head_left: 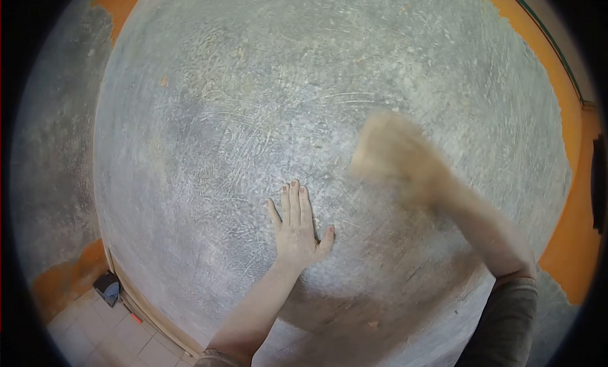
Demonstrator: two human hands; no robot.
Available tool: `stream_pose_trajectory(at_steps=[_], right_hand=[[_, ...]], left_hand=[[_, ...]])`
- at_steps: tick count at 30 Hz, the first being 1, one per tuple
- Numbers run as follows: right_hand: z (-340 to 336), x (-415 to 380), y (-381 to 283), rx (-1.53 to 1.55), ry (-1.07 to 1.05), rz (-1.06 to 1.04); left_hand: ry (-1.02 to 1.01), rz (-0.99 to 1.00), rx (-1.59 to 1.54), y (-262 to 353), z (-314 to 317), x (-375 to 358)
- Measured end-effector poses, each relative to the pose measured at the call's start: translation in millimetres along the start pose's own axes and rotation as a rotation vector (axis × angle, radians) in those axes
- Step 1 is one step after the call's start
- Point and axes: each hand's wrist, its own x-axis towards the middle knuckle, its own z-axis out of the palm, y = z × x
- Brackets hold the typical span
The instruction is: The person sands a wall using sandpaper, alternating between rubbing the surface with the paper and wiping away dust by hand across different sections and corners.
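Your left grip [296, 237]: fingers apart, palm flat against rough grey wall [221, 139]. Your right grip [418, 167]: higher, off to right, motion-blurred over wall; cannot tell whether clamped on anything. Wall, scratched and mottled, spreads broadly before you. Orange paint [563, 256] borders it at right. Lower left: dark object [109, 289] near pale tiled floor [107, 326].

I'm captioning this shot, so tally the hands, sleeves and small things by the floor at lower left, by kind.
Hands: 2, the left hand and the right hand, too blurred to count anything in it
Sleeves: 2, the left sleeve and the right sleeve
Small floor-level things: 2, a dark item and a red item
Total: 6
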Motion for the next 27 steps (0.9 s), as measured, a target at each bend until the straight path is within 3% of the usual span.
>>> stream_pose_trajectory(at_steps=[1, 4, 6, 8, 9, 12, 13, 15, 16, 17, 18, 19, 21, 22, 25, 27], right_hand=[[-12, 10, 32, -0.105, 0.047, 0.119], [-11, 6, 151, -0.488, 0.517, 0.354], [-10, 26, 155, -0.552, 0.512, 0.497], [-12, 64, 94, -0.408, 0.265, 0.600], [8, 72, 72, -0.407, 0.326, 0.243], [30, 89, -28, 0.054, -0.126, -0.045], [45, 80, -36, 0.232, 0.066, -0.158], [43, 85, -13, 0.160, 0.038, -0.010], [21, 104, 18, -0.089, -0.186, 0.258], [23, 90, 66, 0.022, 0.315, 0.191], [6, 93, 89, 0.132, 0.462, 0.409], [11, 86, 126, -0.094, 0.514, 0.484], [17, 93, 132, -0.264, 0.438, 0.570], [13, 107, 95, -0.208, 0.308, 0.587], [58, 104, -14, 0.044, 0.367, 0.061], [66, 87, -56, 0.388, 0.285, -0.122]], left_hand=[[0.015, -0.001, -0.009, -1, 0, 1], [0.026, 0.001, -0.051, -2, -4, 0], [0.023, -0.001, -0.085, -6, -8, 5], [0.067, -0.018, -0.094, -12, -9, 8], [0.085, -0.029, -0.103, -14, -8, 10], [0.147, -0.095, -0.124, -16, -2, 10], [0.133, -0.104, -0.115, -19, -4, 7], [0.126, -0.132, -0.089, -25, -11, 5], [0.139, -0.135, -0.081, -30, -11, 6], [0.136, -0.137, -0.074, -35, -11, 3], [0.129, -0.140, -0.069, -39, -10, -3], [0.136, -0.151, -0.071, -41, -9, -5], [0.156, -0.174, -0.077, -45, -8, -6], [0.170, -0.189, -0.080, -48, -8, -7], [0.196, -0.221, -0.092, -50, -6, -12], [0.178, -0.215, -0.083, -55, -8, -18]])
